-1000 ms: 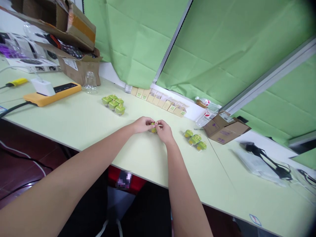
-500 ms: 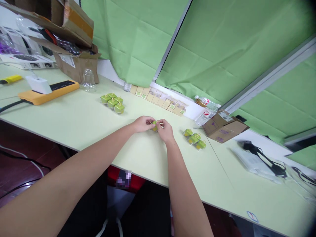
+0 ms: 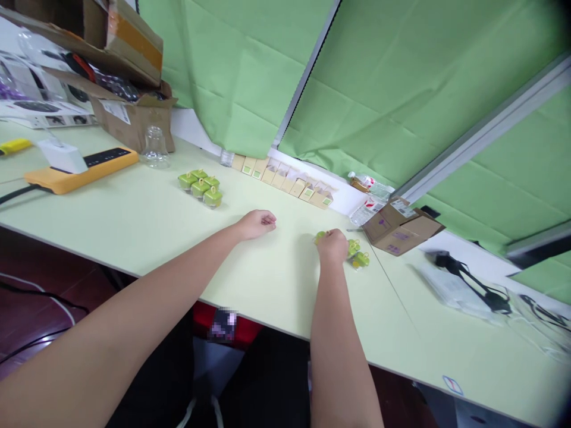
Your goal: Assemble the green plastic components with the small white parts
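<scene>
My right hand [image 3: 332, 245] is closed on a small clear jar with a green lid [image 3: 319, 237], whose lid shows at the left of the fingers. Beside that hand, to its right, stand small green-lidded jars [image 3: 359, 260] with loops on top, partly hidden behind the fingers. My left hand [image 3: 259, 224] rests over the middle of the table, its fingers curled in and nothing seen in them. A cluster of several similar green-lidded jars [image 3: 200, 187] stands farther left, apart from both hands.
Small cardboard boxes [image 3: 285, 179] line the table's back edge. An orange power strip [image 3: 89, 169], a clear plastic jar [image 3: 155, 147] and cardboard boxes [image 3: 134, 119] are at left. Plastic bottles [image 3: 366, 208], a carton [image 3: 399, 229] and a black strapped device [image 3: 473, 279] lie right.
My right hand has moved right with the green-lidded jar, from beside my left hand to the right-hand jars. My left hand has let go of the jar and stays in about the same place.
</scene>
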Action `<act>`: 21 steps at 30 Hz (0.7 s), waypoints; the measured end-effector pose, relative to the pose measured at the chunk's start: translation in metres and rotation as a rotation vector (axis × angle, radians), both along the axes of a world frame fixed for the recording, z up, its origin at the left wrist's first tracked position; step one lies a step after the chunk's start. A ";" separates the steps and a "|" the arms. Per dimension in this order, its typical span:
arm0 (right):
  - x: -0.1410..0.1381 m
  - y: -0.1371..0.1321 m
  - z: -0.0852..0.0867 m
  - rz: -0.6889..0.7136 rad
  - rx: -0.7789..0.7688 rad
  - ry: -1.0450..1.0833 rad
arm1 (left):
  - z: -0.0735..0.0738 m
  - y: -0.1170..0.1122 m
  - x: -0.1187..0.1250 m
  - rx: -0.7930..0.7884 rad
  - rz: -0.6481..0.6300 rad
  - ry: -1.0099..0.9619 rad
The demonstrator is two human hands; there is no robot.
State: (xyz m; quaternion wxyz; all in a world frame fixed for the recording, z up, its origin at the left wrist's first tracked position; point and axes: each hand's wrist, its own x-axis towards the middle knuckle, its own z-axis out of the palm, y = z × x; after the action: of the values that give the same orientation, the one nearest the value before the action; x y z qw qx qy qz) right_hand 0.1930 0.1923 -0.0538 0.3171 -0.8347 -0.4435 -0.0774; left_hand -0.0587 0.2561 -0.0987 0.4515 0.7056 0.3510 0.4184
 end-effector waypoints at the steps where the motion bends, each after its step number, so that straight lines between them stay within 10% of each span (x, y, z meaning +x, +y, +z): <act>1: 0.005 -0.002 0.001 -0.048 -0.020 0.000 | 0.000 0.000 0.000 0.005 0.002 0.006; 13: 0.015 -0.011 0.000 -0.216 0.164 0.041 | 0.004 -0.006 0.002 0.049 0.032 0.042; 21: -0.057 0.001 0.006 0.331 0.346 -0.165 | 0.040 -0.020 -0.027 0.415 0.746 0.425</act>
State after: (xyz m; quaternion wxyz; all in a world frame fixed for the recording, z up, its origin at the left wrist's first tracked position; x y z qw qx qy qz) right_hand 0.1355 0.1934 -0.0476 0.4263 -0.6750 -0.5786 -0.1669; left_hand -0.0856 0.2359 -0.0585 0.0381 0.6766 0.5740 0.4597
